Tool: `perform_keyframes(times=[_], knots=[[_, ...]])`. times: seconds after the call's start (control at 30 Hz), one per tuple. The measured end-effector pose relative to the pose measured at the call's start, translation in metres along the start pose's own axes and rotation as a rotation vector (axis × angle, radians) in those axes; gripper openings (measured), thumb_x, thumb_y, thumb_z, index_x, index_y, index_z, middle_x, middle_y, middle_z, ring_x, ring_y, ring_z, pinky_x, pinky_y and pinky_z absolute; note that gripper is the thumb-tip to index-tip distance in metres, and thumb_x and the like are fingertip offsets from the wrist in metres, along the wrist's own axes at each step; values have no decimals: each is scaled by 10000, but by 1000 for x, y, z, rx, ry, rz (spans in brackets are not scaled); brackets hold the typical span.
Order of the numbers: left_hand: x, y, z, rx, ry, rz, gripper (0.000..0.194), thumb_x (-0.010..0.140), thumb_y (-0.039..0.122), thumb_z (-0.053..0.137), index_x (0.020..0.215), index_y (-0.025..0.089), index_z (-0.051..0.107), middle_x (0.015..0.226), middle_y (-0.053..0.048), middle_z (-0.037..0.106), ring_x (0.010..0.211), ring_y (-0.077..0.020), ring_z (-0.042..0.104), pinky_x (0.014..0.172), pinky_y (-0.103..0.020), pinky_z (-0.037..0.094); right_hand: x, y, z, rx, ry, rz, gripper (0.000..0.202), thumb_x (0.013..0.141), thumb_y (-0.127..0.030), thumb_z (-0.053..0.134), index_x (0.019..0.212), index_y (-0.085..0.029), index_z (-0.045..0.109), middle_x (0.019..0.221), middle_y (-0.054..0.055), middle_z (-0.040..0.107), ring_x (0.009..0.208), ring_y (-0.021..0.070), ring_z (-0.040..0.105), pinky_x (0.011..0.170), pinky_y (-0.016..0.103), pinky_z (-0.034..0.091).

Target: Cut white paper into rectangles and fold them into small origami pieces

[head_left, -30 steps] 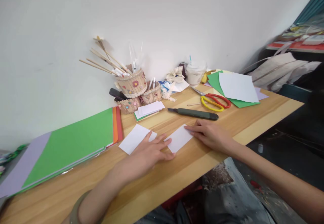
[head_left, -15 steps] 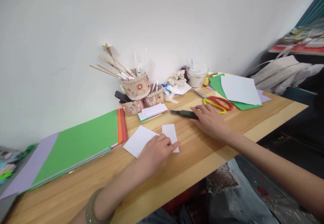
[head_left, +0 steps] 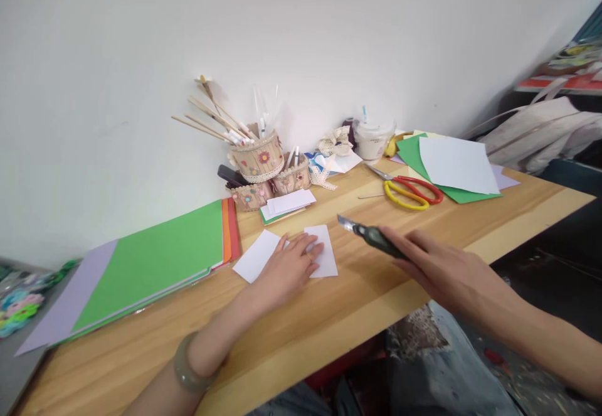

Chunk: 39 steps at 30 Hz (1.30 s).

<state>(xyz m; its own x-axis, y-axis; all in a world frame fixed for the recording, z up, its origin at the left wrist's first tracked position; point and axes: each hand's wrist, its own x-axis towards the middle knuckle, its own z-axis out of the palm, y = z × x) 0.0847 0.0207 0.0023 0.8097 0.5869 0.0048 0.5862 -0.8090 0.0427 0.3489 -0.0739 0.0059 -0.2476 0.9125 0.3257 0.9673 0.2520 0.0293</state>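
A dark utility knife (head_left: 376, 238) is in my right hand (head_left: 437, 265), raised a little above the table with its blade pointing left. My left hand (head_left: 291, 264) lies with spread fingers across two pieces of white paper. The narrow white piece (head_left: 326, 259) is under its fingertips, and the larger white piece (head_left: 256, 256) shows on its left, partly hidden by the hand. Just beyond lies a small stack of white and green paper strips (head_left: 289, 202).
Red-and-yellow-handled scissors (head_left: 407, 191) lie at the back right, near green and white sheets (head_left: 458, 165). Coloured card sheets (head_left: 160, 265) cover the left side. Decorated pen holders (head_left: 256, 159) and a lidded cup (head_left: 374, 140) stand against the wall.
My right hand has picked up the utility knife from the table and drawn it toward me. My left hand has spread its fingers over the narrow white piece.
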Motion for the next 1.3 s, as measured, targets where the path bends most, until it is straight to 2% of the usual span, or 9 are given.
perform_keyframes(times=[0.07,0.13,0.23,0.3,0.47,0.67,0.83,1.13,1.3], knots=[[0,0,1,-11,18,4,358,929,201,419,1285,179,456,1330,-129,451,1239,-273,396,1026,-519,292,-23,-4,-5,40,-39,-107,595,843,-113,338,1404,-305,285,912,47,587,538,150,587,407,236,399],[0,1,2,-21,42,13,365,926,203,428,1289,194,459,1304,-136,455,1214,-279,404,1002,-504,329,-38,-10,-8,88,-57,-171,653,804,-67,334,1413,-293,275,890,49,583,523,134,588,413,223,421],[0,2,3,-49,81,34,369,920,198,435,1288,200,467,1275,-142,454,1183,-269,412,977,-476,368,-48,-19,-15,121,-122,-239,693,742,2,333,1389,-245,339,832,43,580,553,130,605,452,212,458],[-1,4,3,-67,98,39,362,919,194,434,1279,195,479,1257,-143,457,1165,-259,419,968,-459,383,-48,-23,-18,108,-111,-254,711,687,31,344,1347,-225,411,798,40,585,550,133,606,438,207,449],[-1,6,4,-82,101,34,361,919,180,429,1275,194,486,1246,-138,456,1153,-248,421,962,-440,391,-45,-27,-16,69,-55,-245,669,676,2,396,1303,-220,472,792,45,600,519,140,597,396,212,423],[-1,4,6,-76,103,29,364,930,203,415,1289,232,470,1294,-112,433,1174,-243,400,975,-431,378,-45,-27,-14,105,-72,-253,653,702,-4,389,1308,-236,460,784,42,611,542,152,614,410,219,452],[-1,3,5,-60,96,32,368,931,208,415,1295,216,470,1318,-126,427,1178,-255,391,982,-450,365,-45,-27,-15,89,-71,-251,646,700,2,392,1294,-239,476,782,57,613,525,161,605,376,233,448],[0,3,4,-34,78,33,363,926,222,425,1285,216,480,1309,-124,455,1170,-250,412,975,-455,366,-49,-26,-7,91,-77,-215,628,746,-49,423,1346,-234,400,811,31,586,519,141,600,397,234,464],[-1,3,7,-16,47,5,394,931,236,409,1324,224,427,1340,-128,426,1286,-269,321,1038,-530,254,-48,-33,-7,50,-56,-181,602,749,-51,437,1324,-227,421,839,65,619,516,157,616,385,237,470]])
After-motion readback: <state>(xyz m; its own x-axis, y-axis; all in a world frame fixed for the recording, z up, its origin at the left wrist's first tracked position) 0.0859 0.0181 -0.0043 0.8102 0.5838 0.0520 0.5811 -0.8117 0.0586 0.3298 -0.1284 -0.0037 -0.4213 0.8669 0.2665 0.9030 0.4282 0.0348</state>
